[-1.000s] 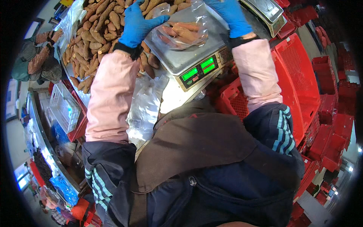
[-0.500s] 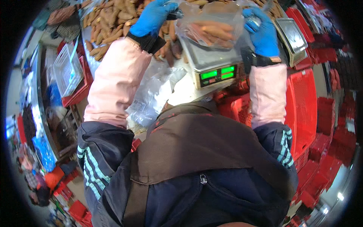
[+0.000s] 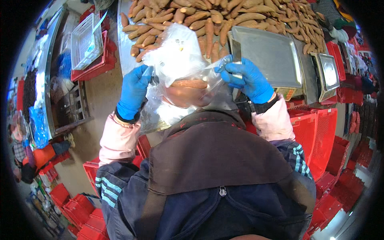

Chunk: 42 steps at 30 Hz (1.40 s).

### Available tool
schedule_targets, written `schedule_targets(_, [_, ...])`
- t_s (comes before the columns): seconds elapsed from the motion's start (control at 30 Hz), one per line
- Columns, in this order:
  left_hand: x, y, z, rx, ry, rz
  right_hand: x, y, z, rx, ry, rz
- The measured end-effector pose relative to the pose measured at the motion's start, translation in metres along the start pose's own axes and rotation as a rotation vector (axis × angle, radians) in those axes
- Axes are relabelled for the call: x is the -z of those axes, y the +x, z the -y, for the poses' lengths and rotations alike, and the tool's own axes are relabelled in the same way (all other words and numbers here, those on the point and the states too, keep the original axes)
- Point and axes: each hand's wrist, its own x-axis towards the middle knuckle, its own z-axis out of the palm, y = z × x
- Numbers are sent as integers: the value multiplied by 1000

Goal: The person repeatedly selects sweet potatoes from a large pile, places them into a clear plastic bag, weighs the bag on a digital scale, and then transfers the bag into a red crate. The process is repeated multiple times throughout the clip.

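A clear plastic bag (image 3: pixel 158 100) with several reddish-brown sweet potatoes (image 3: pixel 188 95) in it hangs between my two blue-gloved hands, close in front of my apron. My left hand (image 3: pixel 134 90) pinches the bag's left edge. On the other side, my right hand (image 3: pixel 252 80) is closed on its right corner, pulling the plastic taut. Something small and shiny shows between the right fingers; I cannot make out what it is. White-looking plastic bags (image 3: pixel 178 52) lie just beyond the held bag, bright with glare.
A large heap of sweet potatoes (image 3: pixel 246 20) covers the table's far side. To the right stands a weighing scale (image 3: pixel 268 56), with a second scale (image 3: pixel 329 74) beyond it. Red crates (image 3: pixel 306 136) stand at my right. A white basket (image 3: pixel 86 42) sits in a red crate at the left.
The bag of sweet potatoes has come off the scale, leftward and nearer to my body, with both hands still on it. My view has shifted, bringing more of the heap into sight.
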Motion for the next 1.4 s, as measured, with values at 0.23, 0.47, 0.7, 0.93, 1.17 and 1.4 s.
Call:
schedule_targets(0.23, [11,-34,16,-359,588,-337,-17,13,-33,62,-102,8])
schedule_targets(0.47, [5,-39,-12,86,-374,151,-26,15,-31,223,-166,30])
schedule_targets(0.7, [14,-27,-27,173,-481,239,-30,8,-29,134,-21,-8])
schedule_targets(0.93, [-41,-24,-44,336,-612,512,-47,12,-27,65,-78,44])
schedule_targets(1.17, [-71,-18,-25,515,-804,625,-23,31,-37,-178,-94,119])
schedule_targets(1.4, [-42,-3,29,287,-777,361,8,55,-76,2,-187,-76])
